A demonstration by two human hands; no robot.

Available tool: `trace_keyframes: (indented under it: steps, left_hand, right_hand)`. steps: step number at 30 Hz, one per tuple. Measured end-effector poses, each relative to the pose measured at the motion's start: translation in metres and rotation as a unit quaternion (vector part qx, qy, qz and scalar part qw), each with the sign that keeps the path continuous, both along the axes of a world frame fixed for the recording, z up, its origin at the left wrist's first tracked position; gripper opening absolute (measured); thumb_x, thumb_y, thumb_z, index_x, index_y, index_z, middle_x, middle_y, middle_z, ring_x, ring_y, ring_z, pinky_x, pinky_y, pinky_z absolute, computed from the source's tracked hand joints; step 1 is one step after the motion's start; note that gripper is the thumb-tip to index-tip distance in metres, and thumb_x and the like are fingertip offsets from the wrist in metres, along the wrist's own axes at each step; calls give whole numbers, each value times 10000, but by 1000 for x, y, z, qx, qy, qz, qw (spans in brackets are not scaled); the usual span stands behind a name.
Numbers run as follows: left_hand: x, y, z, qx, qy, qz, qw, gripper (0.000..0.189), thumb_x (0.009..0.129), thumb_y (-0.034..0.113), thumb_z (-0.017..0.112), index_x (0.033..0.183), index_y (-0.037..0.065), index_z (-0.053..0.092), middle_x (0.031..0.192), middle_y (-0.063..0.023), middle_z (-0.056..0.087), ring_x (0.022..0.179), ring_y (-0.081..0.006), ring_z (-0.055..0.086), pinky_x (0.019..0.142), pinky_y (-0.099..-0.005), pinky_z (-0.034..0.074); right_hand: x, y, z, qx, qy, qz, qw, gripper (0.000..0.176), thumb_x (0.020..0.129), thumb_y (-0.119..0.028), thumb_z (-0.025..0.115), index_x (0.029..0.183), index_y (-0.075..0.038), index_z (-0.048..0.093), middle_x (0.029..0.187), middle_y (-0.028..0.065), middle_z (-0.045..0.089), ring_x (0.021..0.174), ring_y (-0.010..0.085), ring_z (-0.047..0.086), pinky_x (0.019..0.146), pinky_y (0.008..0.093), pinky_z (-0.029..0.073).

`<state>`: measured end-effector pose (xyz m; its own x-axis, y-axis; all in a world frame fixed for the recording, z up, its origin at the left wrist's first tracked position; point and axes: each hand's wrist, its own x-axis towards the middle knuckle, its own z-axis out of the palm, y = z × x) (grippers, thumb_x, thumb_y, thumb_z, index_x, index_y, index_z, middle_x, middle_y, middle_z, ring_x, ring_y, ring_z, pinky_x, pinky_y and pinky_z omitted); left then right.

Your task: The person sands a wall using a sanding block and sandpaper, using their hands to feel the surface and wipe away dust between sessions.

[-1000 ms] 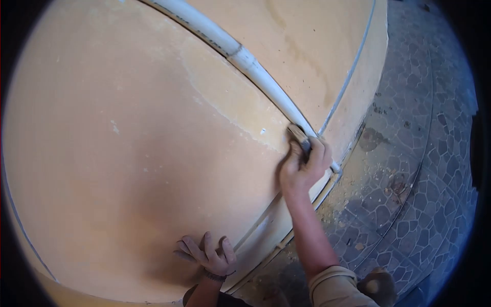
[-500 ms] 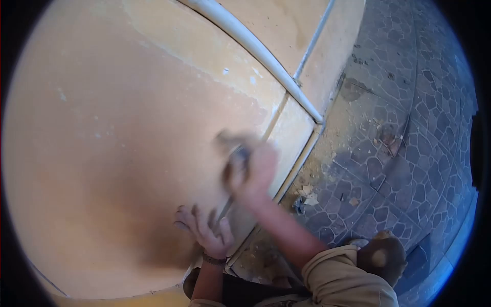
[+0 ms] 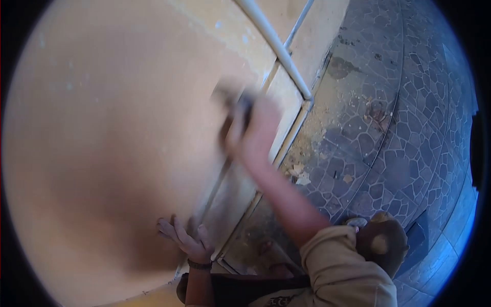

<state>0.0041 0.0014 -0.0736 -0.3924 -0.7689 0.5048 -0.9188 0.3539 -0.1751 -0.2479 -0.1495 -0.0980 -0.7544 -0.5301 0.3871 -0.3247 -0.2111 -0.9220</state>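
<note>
- Here's the right hand (image 3: pixel 255 128), centre of the frame, fingers closed around a hand tool (image 3: pixel 238 100) (all a blur, that one).
- The tool sits just above the middle of the frame, its dark part inside the grip and its brownish end pointing to the upper left, over the tan wall (image 3: pixel 128 102); whether it touches the wall, I can't tell.
- Down at lower left of centre, the left hand (image 3: pixel 189 244) is open, fingers spread, holding nothing, at the wall's surface (a dark bracelet (image 3: pixel 199 264) circles the wrist).
- Top centre, a pale pipe (image 3: pixel 276 43) slants down to the right and ends at a corner, with a thinner pipe (image 3: pixel 299 23) meeting it from above.
- Out to the right, stone-patterned paving (image 3: pixel 404 169) fills the frame, with pale flakes (image 3: pixel 300 175) lying right of the forearm.
- Lower right, a khaki sleeve (image 3: pixel 342 261) covers the upper right arm, beside a brown rounded shape (image 3: pixel 381 243) (hard to make out).
</note>
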Motion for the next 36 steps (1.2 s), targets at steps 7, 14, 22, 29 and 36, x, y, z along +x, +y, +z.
trace_keyframes:
  steps: [7,14,22,29,36]
  left_hand:
    - [11,11,0,-3,0,36,999,637,887,221,522,1414,-59,299,1512,-371,118,1422,-523,67,1110,-642,-16]
    - [-1,26,17,-1,91,39,995,635,894,231,503,1423,-47,289,1531,-344,96,1435,-495,57,1118,-634,-13]
    - [-19,31,39,-18,152,-82,985,560,911,186,455,1398,-48,310,1518,-317,166,1429,-444,156,1149,-578,117]
    - [-34,25,47,50,203,-189,959,500,876,129,564,1333,-1,408,1373,-331,414,1224,-489,474,1036,-537,383]
    - [-79,16,65,188,118,-309,925,380,844,96,612,1194,-34,540,1314,-294,492,1233,-445,494,1045,-529,386]
  right_hand:
    - [72,44,6,-78,-44,11,996,150,810,-122,554,929,-40,594,779,188,553,728,385,526,659,474,370]
    - [18,9,9,6,-59,-43,997,138,877,-141,539,849,-15,589,814,198,608,761,385,570,676,453,407]
    - [97,80,5,-75,-158,200,964,214,892,-156,558,1047,-12,590,1004,221,604,919,375,581,789,437,445]
    - [-37,45,1,-341,-614,461,543,311,1008,-315,452,1096,-25,525,862,39,488,745,161,431,657,308,362]
    - [-42,67,25,-332,-645,466,506,339,1006,-374,447,1121,-63,517,789,-7,440,688,122,366,633,277,327]
